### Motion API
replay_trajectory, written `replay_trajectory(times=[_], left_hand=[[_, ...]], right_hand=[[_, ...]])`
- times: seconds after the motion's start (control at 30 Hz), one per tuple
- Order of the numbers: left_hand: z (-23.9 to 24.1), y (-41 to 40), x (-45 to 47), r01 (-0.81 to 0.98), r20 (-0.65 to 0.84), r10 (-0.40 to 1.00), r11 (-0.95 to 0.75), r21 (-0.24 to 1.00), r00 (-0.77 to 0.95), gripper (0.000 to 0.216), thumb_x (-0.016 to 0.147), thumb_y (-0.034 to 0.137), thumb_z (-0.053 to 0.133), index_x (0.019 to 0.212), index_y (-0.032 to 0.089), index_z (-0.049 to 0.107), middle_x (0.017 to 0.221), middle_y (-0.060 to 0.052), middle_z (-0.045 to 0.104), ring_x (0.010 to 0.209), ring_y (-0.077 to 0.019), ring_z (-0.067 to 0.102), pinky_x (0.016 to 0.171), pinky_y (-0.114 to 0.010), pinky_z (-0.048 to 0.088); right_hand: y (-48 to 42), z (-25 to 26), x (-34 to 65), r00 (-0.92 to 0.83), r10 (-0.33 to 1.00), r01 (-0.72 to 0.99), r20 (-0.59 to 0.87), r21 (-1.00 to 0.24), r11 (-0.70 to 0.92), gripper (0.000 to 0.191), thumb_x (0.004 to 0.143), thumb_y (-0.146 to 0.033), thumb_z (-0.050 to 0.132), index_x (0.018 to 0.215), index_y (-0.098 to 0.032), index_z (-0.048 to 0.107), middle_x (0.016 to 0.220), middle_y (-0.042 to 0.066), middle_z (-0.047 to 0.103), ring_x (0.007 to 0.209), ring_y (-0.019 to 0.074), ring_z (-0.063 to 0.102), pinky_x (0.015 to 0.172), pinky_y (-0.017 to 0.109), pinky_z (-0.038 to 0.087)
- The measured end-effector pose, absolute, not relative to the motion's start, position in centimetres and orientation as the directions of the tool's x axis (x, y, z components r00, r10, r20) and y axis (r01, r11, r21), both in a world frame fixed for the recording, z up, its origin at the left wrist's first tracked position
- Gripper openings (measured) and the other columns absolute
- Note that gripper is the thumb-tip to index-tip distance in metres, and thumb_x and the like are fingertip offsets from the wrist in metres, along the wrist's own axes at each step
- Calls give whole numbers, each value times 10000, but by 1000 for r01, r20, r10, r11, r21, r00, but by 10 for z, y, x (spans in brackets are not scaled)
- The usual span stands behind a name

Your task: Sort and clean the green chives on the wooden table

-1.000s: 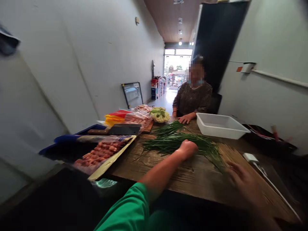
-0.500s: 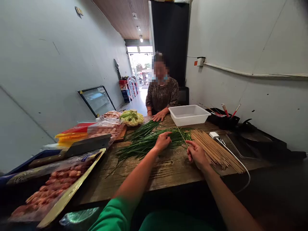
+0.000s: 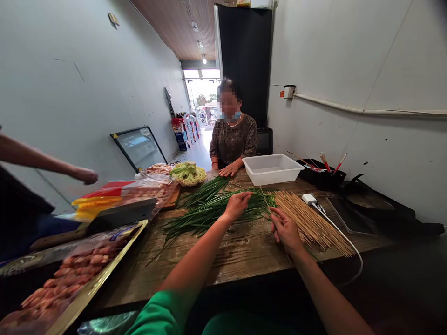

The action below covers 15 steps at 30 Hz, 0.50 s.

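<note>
A heap of long green chives (image 3: 206, 207) lies across the wooden table (image 3: 240, 251). My left hand (image 3: 237, 204) rests on the heap with its fingers curled into the stalks. My right hand (image 3: 284, 227) is closed in a pinch on a thin bamboo skewer (image 3: 264, 199) that points up and away, next to the chives. A spread pile of bamboo skewers (image 3: 310, 221) lies just right of that hand.
A person (image 3: 232, 139) sits at the far end, one hand flat on the table. A white plastic tub (image 3: 270, 168) stands behind the skewers. A tray of meat (image 3: 70, 279), a cleaver (image 3: 118, 213) and a cauliflower (image 3: 188, 172) are at the left. Another person's arm (image 3: 49, 163) reaches in at far left.
The view swung right and settled. My right hand came in from the near right and closed on a skewer beside the chives. Another person's arm has appeared at the far left.
</note>
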<state>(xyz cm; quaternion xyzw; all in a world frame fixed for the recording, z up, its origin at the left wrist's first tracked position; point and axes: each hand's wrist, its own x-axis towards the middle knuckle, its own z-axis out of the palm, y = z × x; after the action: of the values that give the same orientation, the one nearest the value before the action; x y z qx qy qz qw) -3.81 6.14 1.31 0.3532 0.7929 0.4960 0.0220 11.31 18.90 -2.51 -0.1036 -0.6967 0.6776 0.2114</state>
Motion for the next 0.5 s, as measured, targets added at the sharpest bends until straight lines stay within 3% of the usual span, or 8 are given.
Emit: replay_trajectory(times=[0.1, 0.23, 0.37, 0.5], left_hand=[[3, 63, -44, 495, 277, 553, 295, 817, -786, 251, 823, 257, 483, 850, 110, 685, 491, 29, 542, 457, -73, 450, 507, -189, 354], [-15, 64, -53, 286, 138, 552, 191, 939, -822, 307, 818, 212, 468, 1053, 77, 612, 648, -11, 641, 427, -47, 456, 454, -168, 351], [-22, 64, -52, 181, 50, 569, 176, 968, -820, 360, 787, 151, 469, 1118, 63, 578, 801, -57, 683, 456, -35, 472, 443, -160, 340], [-19, 63, -49, 268, 89, 578, 231, 935, -811, 339, 778, 198, 486, 1062, 90, 636, 723, -22, 680, 434, -41, 383, 441, -173, 310]], right_hand=[[186, -22, 116, -911, 394, -104, 123, -992, 67, 553, 739, -462, 532, 1178, -126, 510, 491, -77, 518, 284, 66, 393, 303, 188, 272], [185, -25, 117, -908, 418, 7, 32, -996, 91, 538, 683, -385, 516, 1137, -99, 543, 451, -79, 507, 285, 58, 304, 319, 200, 222], [184, -29, 122, -891, 432, 9, 140, -946, 325, 408, 666, -271, 510, 1023, -113, 629, 475, -55, 507, 400, 81, 402, 428, 215, 322], [181, -27, 125, -886, 420, 0, 197, -905, 425, 404, 742, -336, 509, 1062, -135, 652, 457, -62, 418, 427, 92, 353, 438, 227, 284]])
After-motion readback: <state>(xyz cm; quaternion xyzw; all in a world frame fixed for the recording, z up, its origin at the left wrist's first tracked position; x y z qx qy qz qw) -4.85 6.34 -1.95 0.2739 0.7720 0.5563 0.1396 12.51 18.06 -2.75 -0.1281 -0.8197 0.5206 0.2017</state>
